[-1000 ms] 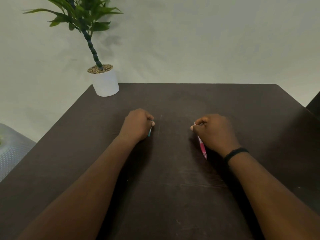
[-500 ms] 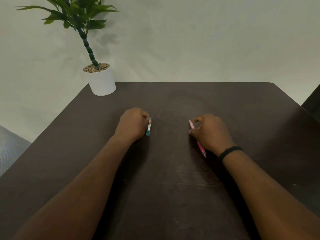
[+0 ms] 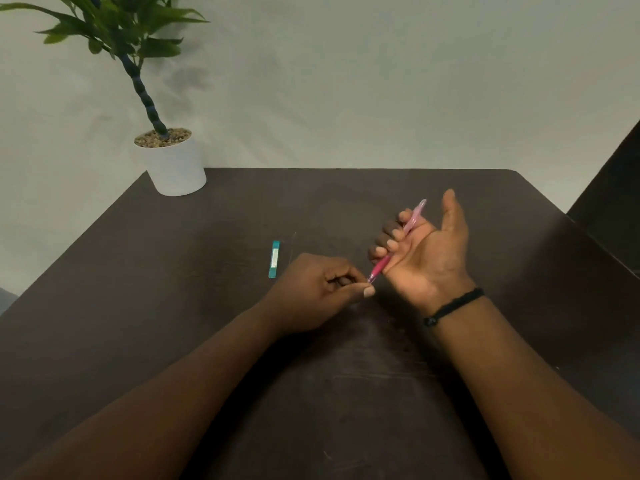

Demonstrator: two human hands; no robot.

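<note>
My right hand (image 3: 426, 252) is turned palm up above the dark table (image 3: 207, 341), its fingers curled round a pink mechanical pencil (image 3: 412, 221); the thumb sticks up. The pencil's tip points down-left toward me. My left hand (image 3: 320, 291) sits just left of that tip, thumb and forefinger pinched together at the tip; whether they hold the tip or something thin I cannot tell. A small teal lead case (image 3: 274, 259) lies flat on the table, left of my left hand and apart from it.
A white pot with a green plant (image 3: 175, 164) stands at the table's far left corner. A black band circles my right wrist (image 3: 453, 304). A dark surface (image 3: 620, 209) rises at the far right beyond the table edge.
My left hand let go of the teal case, which now lies on the table, and moved right to the pencil tip. My right hand turned palm up and lifted the pink pencil.
</note>
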